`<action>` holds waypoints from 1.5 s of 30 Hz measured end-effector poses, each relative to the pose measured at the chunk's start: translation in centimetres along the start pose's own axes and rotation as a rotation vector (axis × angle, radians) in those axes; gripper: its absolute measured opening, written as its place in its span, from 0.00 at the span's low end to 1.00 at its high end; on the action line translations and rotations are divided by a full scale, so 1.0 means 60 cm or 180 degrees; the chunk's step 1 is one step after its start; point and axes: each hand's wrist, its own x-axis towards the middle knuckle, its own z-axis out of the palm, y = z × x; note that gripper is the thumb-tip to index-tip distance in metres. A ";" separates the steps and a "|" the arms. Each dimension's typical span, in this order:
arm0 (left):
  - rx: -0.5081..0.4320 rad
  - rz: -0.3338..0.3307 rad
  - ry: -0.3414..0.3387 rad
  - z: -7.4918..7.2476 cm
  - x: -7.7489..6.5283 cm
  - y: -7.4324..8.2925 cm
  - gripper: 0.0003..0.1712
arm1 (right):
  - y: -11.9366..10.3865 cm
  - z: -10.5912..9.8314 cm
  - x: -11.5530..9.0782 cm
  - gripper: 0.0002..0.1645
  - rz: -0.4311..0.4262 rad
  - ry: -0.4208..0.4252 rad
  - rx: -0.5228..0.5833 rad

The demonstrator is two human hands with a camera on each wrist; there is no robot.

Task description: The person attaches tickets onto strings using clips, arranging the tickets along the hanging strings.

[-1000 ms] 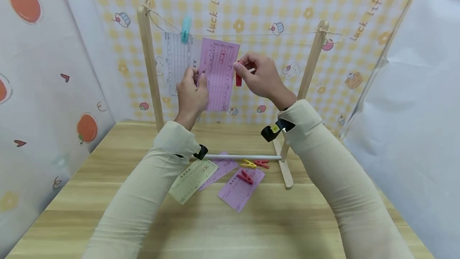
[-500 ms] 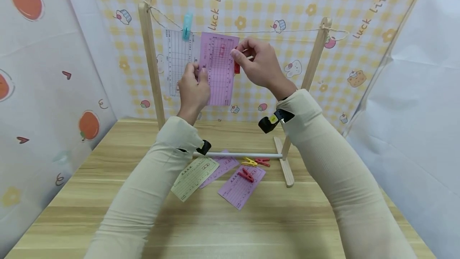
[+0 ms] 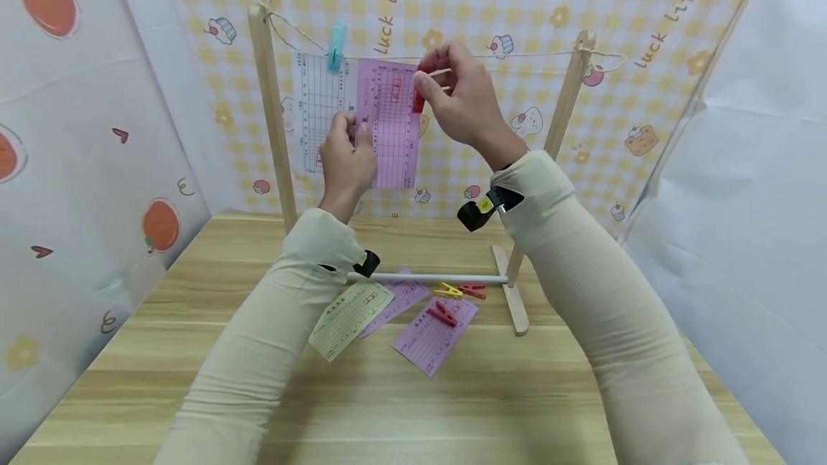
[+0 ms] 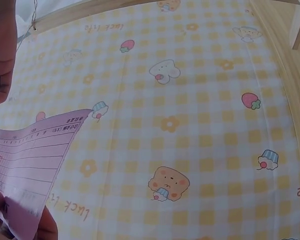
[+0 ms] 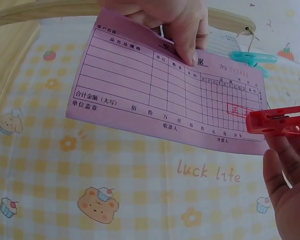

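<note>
A pink receipt slip [image 3: 390, 128] with printed lines and a red stamp hangs upright at the string; my left hand [image 3: 349, 160] pinches its left edge between thumb and fingers. My right hand [image 3: 465, 95] pinches a red clothespin [image 3: 418, 100] beside the slip's upper right edge. In the right wrist view the red clothespin [image 5: 275, 121] overlaps the slip's edge near the red stamp. To the left, a white slip [image 3: 319, 106] hangs from the string under a teal clothespin [image 3: 335, 52].
The string [image 3: 517, 55] runs between two wooden posts [image 3: 270, 106]. On the table lie a green slip [image 3: 349, 318], pink slips [image 3: 420, 346], a yellow clothespin [image 3: 449, 291] and red clothespins [image 3: 442, 314]. A white rod [image 3: 452, 279] crosses low between the posts.
My right hand has moved up and left with the red clothespin, closer to the slip's upper corner. The pink slip has risen slightly toward the string in my left hand.
</note>
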 end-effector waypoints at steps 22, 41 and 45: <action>-0.0341 -0.0258 -0.0124 0.003 -0.002 -0.005 0.12 | -0.036 0.029 0.031 0.19 0.0004 0.0567 0.0676; -0.0438 -0.0321 -0.0123 -0.001 -0.001 -0.006 0.13 | -0.051 0.042 0.067 0.30 -0.0273 0.0813 0.0583; -0.0417 -0.0334 -0.0118 -0.001 0.000 -0.007 0.13 | -0.046 0.048 0.082 0.30 -0.0277 0.0861 0.0559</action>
